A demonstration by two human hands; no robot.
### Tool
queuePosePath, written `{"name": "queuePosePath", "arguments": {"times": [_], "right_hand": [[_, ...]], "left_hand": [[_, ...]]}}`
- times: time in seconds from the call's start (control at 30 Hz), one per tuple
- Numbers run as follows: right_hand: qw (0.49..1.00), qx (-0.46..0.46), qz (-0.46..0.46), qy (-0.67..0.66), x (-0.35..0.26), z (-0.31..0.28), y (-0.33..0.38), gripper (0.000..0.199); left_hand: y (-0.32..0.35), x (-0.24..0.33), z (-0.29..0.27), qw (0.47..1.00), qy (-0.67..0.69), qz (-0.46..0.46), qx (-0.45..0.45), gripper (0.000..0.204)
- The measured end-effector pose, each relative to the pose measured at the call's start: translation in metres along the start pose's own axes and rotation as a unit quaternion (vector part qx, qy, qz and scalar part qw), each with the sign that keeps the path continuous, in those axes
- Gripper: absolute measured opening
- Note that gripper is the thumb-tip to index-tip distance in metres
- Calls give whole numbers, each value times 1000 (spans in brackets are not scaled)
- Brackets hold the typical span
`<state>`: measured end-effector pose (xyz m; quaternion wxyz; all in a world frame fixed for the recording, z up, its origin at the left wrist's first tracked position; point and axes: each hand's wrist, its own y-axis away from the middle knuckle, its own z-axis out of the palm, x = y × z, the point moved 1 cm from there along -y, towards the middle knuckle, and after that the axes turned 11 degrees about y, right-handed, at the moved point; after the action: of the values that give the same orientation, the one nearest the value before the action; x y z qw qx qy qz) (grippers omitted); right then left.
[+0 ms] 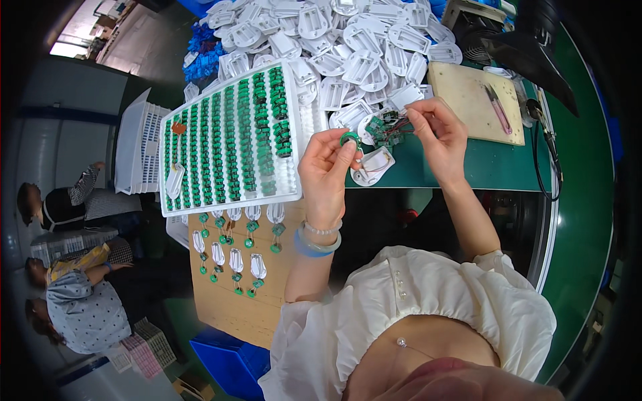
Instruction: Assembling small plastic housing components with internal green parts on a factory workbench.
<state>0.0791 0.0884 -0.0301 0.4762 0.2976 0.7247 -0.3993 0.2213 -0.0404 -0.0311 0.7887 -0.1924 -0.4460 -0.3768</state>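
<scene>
My left hand (pixel 328 167) pinches a small round green part (pixel 349 138) between thumb and fingers, and thin wires hang below it. Just under it lies a white plastic housing (pixel 374 166) at the table's front edge. To the right, my right hand (pixel 441 137) is closed, with thumb and forefinger together; whatever is between them is too small to make out. Beside those fingertips sits a cluster of small green circuit boards with dark wires (pixel 386 131). Several white housings (pixel 364 67) are heaped behind both hands.
A white tray (pixel 299 180) with rows of green round parts stands at my left. Below it, wired white housings lie on a tan board (pixel 227 304). A knife (pixel 498 109) rests on a cream board (pixel 461 83) at the right, near a black lamp (pixel 535 50). Other people sit far left.
</scene>
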Motion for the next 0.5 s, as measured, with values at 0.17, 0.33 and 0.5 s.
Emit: {"name": "queuePosePath", "arguments": {"times": [0.17, 0.33, 0.5], "right_hand": [[964, -249, 67, -64, -24, -8, -15, 10], [957, -233, 113, -134, -6, -29, -15, 9], [950, -215, 158, -160, 2, -48, -6, 13]], "left_hand": [[-10, 3, 22, 997, -22, -19, -73, 22], [-18, -4, 51, 992, -64, -20, -107, 18], [-28, -18, 67, 987, -70, -48, -136, 13]]}}
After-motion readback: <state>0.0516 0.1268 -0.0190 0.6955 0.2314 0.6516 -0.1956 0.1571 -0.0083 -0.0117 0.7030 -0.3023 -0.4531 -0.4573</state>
